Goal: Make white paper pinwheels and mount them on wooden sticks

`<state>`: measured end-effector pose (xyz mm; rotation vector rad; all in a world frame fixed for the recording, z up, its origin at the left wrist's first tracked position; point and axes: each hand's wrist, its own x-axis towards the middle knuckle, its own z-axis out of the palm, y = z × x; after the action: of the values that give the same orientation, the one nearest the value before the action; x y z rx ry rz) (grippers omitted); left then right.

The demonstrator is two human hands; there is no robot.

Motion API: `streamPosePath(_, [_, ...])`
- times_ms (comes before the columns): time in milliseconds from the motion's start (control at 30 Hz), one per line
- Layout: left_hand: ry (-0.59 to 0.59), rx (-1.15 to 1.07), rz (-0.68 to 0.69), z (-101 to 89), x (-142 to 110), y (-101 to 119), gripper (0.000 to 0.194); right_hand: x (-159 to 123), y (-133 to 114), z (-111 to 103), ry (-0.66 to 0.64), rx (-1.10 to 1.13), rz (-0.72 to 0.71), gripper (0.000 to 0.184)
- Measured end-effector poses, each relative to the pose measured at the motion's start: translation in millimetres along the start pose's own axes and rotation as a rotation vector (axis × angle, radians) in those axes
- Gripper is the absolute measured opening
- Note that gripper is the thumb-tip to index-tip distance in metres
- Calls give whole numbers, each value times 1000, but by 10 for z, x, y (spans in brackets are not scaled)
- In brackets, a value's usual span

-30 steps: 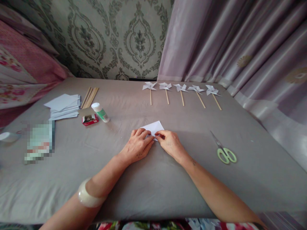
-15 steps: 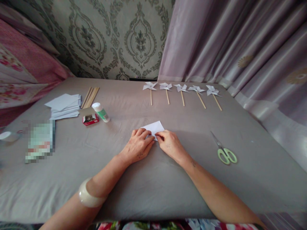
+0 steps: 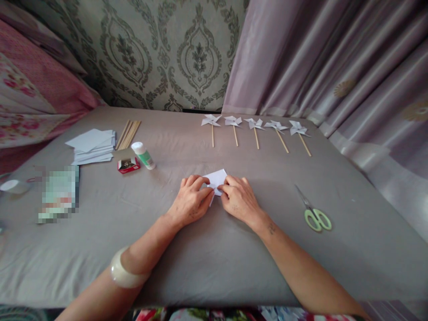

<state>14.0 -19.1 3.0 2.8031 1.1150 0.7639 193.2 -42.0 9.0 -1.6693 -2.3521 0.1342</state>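
Note:
A piece of white paper (image 3: 216, 176) lies in front of me at the middle of the cloth-covered surface, and part of it looks folded. My left hand (image 3: 192, 198) is closed on its left side, fingers bent and thumb against the paper. From the other side my right hand (image 3: 240, 198) grips the paper, thumb and index finger near the left fingertips. The fingers cover much of the sheet's near part. To the right of my hands lie scissors (image 3: 314, 214) with green handles.
Several paper pinwheels (image 3: 256, 125) on sticks lie in a row at the back. At left are a stack of white paper (image 3: 92, 147), wooden sticks (image 3: 129, 134), a small red box (image 3: 128, 166), a glue stick (image 3: 143, 156), a blurred packet (image 3: 59, 194) and a white object (image 3: 15, 186).
My fingers have shifted on the paper; the right fingers now reach further over its right edge. A narrow paper edge now shows below the left fingertips. The view has moved slightly.

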Motion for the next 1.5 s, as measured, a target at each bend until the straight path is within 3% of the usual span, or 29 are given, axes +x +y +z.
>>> streamPosePath(167, [112, 13, -169, 6, 3, -63, 26, -2, -55, 8, 33, -83, -41, 22])
streamPosePath(333, [57, -4, -239, 51, 10, -49, 28, 50, -46, 52, 69, -42, -14, 23])
streamPosePath(467, [-2, -20, -296, 60, 11, -13, 27, 78, 98, 92, 155, 179, 52, 23])
streamPosePath(667, [-93, -18, -396, 20, 31, 36, 33, 99, 457, 70, 434, 516, 275, 24])
streamPosePath(733, [-129, -10, -413, 22, 39, 55, 35, 101, 566, 85, 430, 550, 336, 24])
streamPosePath(867, [-172, 13, -424, 55, 48, 72, 26, 99, 687, 168, 293, 627, 381, 29])
streamPosePath(1033, [-153, -27, -490, 81, 64, 15, 17, 92, 674, 199, 211, 634, 286, 40])
streamPosePath(1200, [-69, -199, -575, 45, 116, -162, 21, 48, 580, 99, 327, 505, 84, 43])
streamPosePath(1333, [-23, -324, -549, 68, 200, -391, 22, -13, 393, 7, 423, 355, -77, 43])
streamPosePath(1500, [-82, -419, -481, 186, 325, -695, 28, -71, 185, 11, 299, 193, -244, 41])
